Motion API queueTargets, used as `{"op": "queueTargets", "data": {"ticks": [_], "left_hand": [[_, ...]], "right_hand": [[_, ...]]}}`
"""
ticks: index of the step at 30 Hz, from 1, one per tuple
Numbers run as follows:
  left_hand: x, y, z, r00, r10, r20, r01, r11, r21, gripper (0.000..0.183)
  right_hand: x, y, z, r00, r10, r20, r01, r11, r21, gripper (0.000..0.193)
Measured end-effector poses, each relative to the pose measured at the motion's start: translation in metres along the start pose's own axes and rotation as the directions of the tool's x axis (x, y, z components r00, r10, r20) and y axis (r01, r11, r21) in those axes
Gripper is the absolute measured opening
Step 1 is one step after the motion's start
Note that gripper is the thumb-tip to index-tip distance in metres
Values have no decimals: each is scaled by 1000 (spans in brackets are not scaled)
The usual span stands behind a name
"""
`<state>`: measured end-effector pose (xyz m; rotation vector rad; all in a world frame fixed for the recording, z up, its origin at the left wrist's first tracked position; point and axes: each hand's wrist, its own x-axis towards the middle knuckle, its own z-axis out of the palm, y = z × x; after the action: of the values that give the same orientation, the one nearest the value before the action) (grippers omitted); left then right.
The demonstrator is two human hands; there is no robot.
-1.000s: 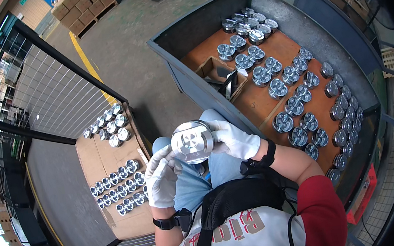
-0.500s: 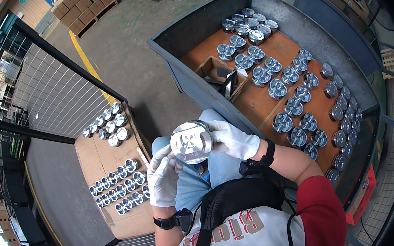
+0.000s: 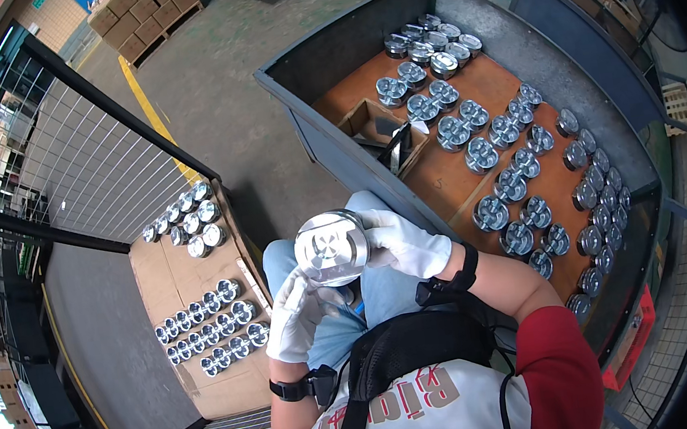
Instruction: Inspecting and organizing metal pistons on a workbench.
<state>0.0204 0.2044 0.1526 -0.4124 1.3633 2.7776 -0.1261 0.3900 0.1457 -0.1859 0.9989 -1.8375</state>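
Observation:
A shiny metal piston [image 3: 332, 248] is held up over my lap, its machined round face toward me. My right hand [image 3: 406, 244], in a white glove, grips its right side, with the fingers partly hidden behind it. At the lower left edge of the piston is my left hand [image 3: 294, 315], also gloved in white, its fingers drawn together and the fingertips against the rim. What lies behind those fingertips is hidden.
To my right stands a grey metal bin [image 3: 326, 136] with many pistons on its brown board [image 3: 441, 180] and a small cardboard box [image 3: 366, 114]. At my left, several rows of pistons rest on a cardboard-covered surface [image 3: 151, 274] beside a black wire-mesh panel [image 3: 87, 159].
My left hand has slid slightly right and down along the piston, from its left side to its lower left edge. The right hand and the piston have barely moved.

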Motion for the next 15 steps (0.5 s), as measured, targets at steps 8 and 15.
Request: {"op": "queueTargets", "data": {"ticks": [8, 15], "left_hand": [[3, -8, -9, 983, -114, 145, 115, 993, 6, 51], [13, -6, 13, 933, -175, 314, 266, 924, -274, 71]], "right_hand": [[-4, -1, 2, 993, -100, 56, 112, 959, -260, 25], [-9, 5, 18, 687, -576, 443, 588, 82, -805, 27]]}}
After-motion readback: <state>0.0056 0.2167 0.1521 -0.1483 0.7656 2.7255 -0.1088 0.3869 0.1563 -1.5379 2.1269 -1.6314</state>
